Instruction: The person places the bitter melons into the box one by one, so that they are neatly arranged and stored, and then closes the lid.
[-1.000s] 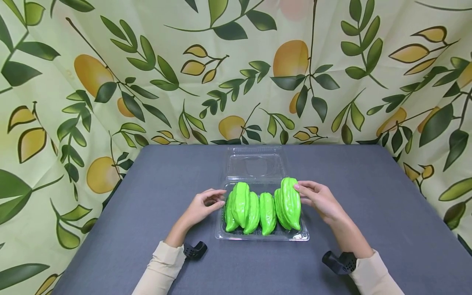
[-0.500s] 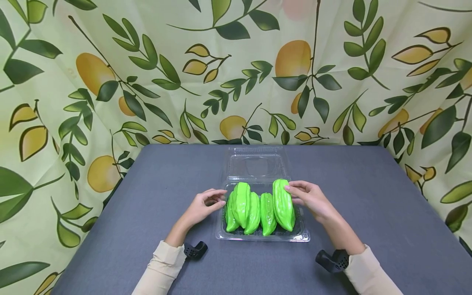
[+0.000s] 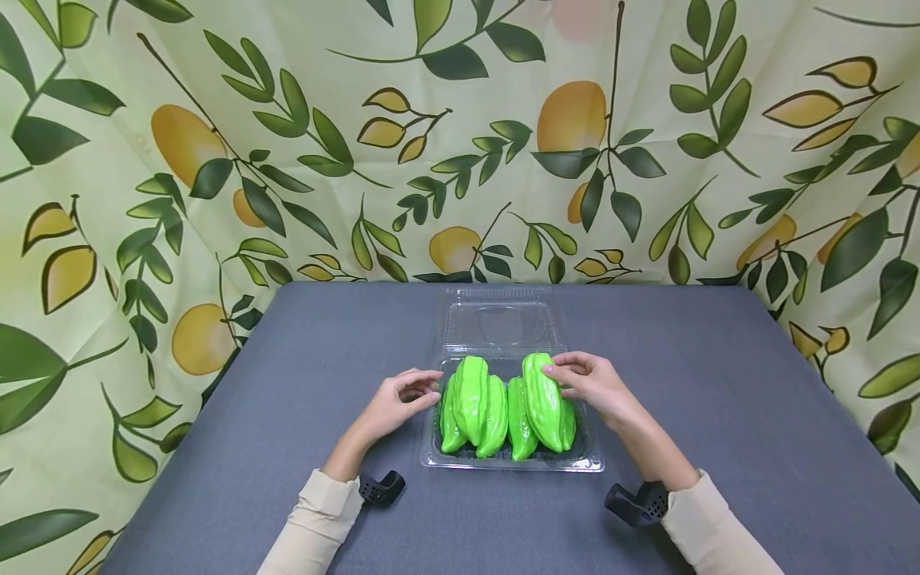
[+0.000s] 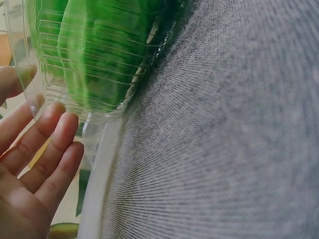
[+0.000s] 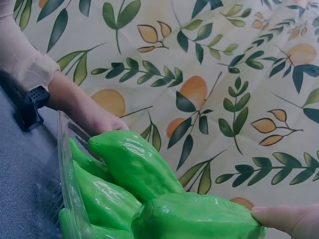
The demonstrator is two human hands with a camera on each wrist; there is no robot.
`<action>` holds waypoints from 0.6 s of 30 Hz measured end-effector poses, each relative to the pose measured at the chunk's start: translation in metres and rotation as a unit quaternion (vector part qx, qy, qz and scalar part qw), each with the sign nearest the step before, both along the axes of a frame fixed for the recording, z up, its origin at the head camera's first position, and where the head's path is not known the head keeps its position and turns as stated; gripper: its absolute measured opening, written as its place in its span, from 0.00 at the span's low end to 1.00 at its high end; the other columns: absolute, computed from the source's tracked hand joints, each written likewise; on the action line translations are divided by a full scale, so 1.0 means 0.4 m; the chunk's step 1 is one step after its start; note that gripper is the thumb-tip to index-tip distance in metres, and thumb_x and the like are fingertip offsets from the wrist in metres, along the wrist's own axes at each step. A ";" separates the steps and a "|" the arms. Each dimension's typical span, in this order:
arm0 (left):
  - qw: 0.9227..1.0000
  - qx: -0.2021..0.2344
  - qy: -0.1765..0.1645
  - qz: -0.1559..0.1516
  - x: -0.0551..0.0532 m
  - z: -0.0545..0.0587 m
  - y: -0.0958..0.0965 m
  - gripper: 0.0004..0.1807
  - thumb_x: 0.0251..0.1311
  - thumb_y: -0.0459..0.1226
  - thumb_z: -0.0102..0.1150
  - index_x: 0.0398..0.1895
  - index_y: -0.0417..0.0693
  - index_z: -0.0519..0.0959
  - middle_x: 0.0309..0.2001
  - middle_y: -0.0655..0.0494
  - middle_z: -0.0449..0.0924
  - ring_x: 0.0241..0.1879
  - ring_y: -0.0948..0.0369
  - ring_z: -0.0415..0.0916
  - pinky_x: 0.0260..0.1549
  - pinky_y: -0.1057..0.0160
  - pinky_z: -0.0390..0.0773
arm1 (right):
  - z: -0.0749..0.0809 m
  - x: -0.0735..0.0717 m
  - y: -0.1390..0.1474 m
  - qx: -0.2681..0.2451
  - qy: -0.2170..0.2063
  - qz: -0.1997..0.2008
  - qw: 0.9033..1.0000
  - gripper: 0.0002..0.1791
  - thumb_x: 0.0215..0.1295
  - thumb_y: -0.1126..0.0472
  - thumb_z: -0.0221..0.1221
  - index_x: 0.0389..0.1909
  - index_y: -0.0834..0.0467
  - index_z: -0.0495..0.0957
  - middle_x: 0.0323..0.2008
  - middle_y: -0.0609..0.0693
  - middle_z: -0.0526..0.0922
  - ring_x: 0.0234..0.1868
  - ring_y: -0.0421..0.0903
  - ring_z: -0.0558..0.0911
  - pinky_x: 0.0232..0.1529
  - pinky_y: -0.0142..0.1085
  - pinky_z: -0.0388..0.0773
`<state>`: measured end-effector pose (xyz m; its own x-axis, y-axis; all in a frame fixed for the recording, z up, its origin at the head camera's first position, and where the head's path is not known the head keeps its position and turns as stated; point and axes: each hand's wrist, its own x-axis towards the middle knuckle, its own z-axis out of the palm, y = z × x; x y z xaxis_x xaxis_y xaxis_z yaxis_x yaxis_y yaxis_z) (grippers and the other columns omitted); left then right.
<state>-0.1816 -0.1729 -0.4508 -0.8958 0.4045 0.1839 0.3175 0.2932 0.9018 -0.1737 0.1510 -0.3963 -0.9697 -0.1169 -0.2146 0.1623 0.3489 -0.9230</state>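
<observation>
My right hand (image 3: 592,387) pinches the upper end of a bright green, ridged bitter melon (image 3: 542,403) above the right half of a clear plastic clamshell box (image 3: 512,467). In the right wrist view, my thumb presses the end of this bitter melon (image 5: 194,219). Several like it stand in the box, including a raised one (image 3: 470,399) on the left, lying over others. My left hand (image 3: 391,403) is at the box's left rim, fingers loosely bent and thumb apart. In the left wrist view, the fingertips of my left hand (image 4: 42,154) are close against the clear wall; contact is unclear.
The box's clear lid (image 3: 499,315) lies folded back behind it. A grey cloth (image 3: 323,343) covers the table. A leaf-and-fruit patterned curtain (image 3: 460,120) hangs at the back and sides. Each wrist carries a black camera mount (image 3: 381,487).
My right hand has moved left with its bitter melon, from the right edge of the box toward the middle, uncovering one at the right. My left hand has stayed in place.
</observation>
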 end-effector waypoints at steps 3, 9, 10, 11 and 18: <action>1.000 -0.001 0.003 0.001 0.000 0.001 -0.001 0.19 0.61 0.31 0.60 0.55 0.34 0.77 0.47 0.36 0.79 0.39 0.77 0.75 0.47 0.73 0.79 | 0.003 -0.002 -0.005 0.004 0.001 -0.003 1.000 0.27 0.65 0.53 0.60 0.56 0.69 0.71 0.47 0.56 0.83 0.39 0.36 0.81 0.47 0.36 0.84; 1.000 -0.006 0.002 0.003 -0.001 0.003 0.000 0.19 0.61 0.31 0.60 0.56 0.34 0.77 0.47 0.36 0.79 0.40 0.76 0.74 0.48 0.72 0.79 | 0.002 -0.003 -0.013 0.010 0.012 -0.003 1.000 0.27 0.65 0.53 0.60 0.55 0.70 0.71 0.46 0.60 0.83 0.36 0.35 0.80 0.42 0.32 0.83; 1.000 -0.007 0.001 0.003 -0.001 0.002 0.001 0.19 0.61 0.31 0.60 0.56 0.34 0.77 0.47 0.36 0.79 0.40 0.76 0.74 0.48 0.72 0.79 | 0.002 -0.004 -0.014 0.012 0.015 -0.001 1.000 0.27 0.65 0.54 0.60 0.55 0.71 0.71 0.47 0.61 0.82 0.36 0.35 0.80 0.41 0.32 0.83; 1.000 -0.006 0.000 0.004 -0.001 0.002 0.001 0.19 0.61 0.31 0.60 0.56 0.34 0.77 0.47 0.36 0.79 0.40 0.76 0.74 0.48 0.73 0.79 | 0.002 -0.004 -0.016 0.013 0.018 0.000 1.000 0.27 0.65 0.54 0.60 0.55 0.71 0.71 0.47 0.63 0.82 0.36 0.35 0.80 0.40 0.32 0.83; 1.000 -0.006 -0.002 0.004 -0.001 0.001 0.001 0.19 0.61 0.31 0.60 0.56 0.34 0.76 0.47 0.36 0.79 0.40 0.76 0.74 0.48 0.72 0.79 | -0.001 -0.009 -0.020 0.017 0.026 0.010 0.999 0.27 0.66 0.55 0.60 0.54 0.73 0.70 0.45 0.65 0.83 0.31 0.37 0.81 0.38 0.33 0.84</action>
